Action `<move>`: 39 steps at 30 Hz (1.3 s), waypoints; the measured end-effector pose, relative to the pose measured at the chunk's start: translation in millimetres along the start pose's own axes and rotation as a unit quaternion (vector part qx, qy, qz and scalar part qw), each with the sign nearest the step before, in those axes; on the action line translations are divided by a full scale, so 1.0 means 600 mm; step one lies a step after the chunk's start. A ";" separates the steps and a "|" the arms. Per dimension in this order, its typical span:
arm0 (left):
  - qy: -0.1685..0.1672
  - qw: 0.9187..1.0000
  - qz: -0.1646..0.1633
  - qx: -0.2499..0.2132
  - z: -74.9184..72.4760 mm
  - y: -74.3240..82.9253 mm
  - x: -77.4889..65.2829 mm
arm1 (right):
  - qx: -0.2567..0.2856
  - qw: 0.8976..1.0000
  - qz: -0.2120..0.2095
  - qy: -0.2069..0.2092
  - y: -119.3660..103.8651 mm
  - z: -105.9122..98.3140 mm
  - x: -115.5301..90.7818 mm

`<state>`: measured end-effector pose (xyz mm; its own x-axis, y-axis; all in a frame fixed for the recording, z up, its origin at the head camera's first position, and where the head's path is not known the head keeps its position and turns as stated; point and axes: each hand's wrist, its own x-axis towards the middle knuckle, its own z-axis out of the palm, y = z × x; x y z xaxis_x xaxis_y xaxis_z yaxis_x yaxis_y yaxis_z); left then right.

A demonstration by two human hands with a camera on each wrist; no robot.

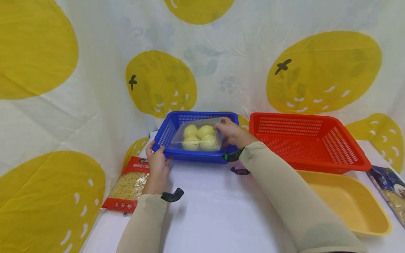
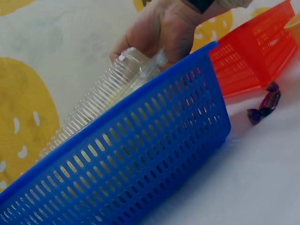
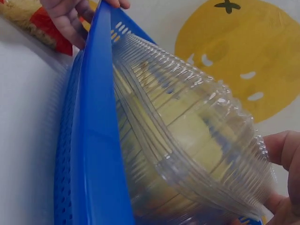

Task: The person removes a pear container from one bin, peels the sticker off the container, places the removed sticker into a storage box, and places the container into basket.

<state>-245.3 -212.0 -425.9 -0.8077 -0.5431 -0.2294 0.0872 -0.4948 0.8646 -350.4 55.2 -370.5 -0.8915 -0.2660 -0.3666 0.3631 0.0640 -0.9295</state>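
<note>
A clear plastic clamshell box (image 1: 202, 135) with several round pale yellow-green fruits (image 1: 206, 132) sits tilted in a blue perforated basket (image 1: 196, 155). My right hand (image 1: 232, 133) grips the box at its right end, thumb and fingers on either side of the ribbed plastic, as the right wrist view shows. At the basket's front left corner, my left hand (image 1: 157, 162) holds the rim, with fingertips over the edge. From the left wrist, the box (image 2: 101, 96) rises partly above the basket's rim, its lower part behind the slotted wall.
A red perforated basket (image 1: 316, 160) stands to the right, with a yellow tub (image 1: 345, 200) before it. A purple-wrapped candy (image 1: 240, 171) lies near the blue basket. A red pasta bag (image 1: 128, 186) lies left, a dark blue packet (image 1: 390, 186) far right. A patterned curtain (image 1: 227, 70) hangs behind.
</note>
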 end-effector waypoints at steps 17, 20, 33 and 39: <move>-0.029 1.000 0.002 -0.006 -0.020 0.001 0.007 | 0.045 0.997 0.008 -0.056 -0.001 -0.018 0.058; -0.033 0.999 0.003 -0.009 -0.024 -0.001 0.009 | 0.043 0.997 0.007 -0.063 0.000 -0.017 0.063; -0.033 0.999 0.000 0.004 -0.027 -0.004 0.013 | 0.030 0.995 -0.004 -0.100 0.006 -0.020 0.089; -0.040 0.999 0.002 0.011 -0.030 -0.005 0.013 | 0.019 0.994 -0.020 -0.108 0.012 -0.014 0.100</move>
<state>-241.4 -226.8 -438.5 -0.8511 -0.4889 -0.1913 0.0774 -0.4772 0.8754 -403.8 47.6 -399.7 -0.8274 -0.4688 -0.3092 0.3426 0.0149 -0.9394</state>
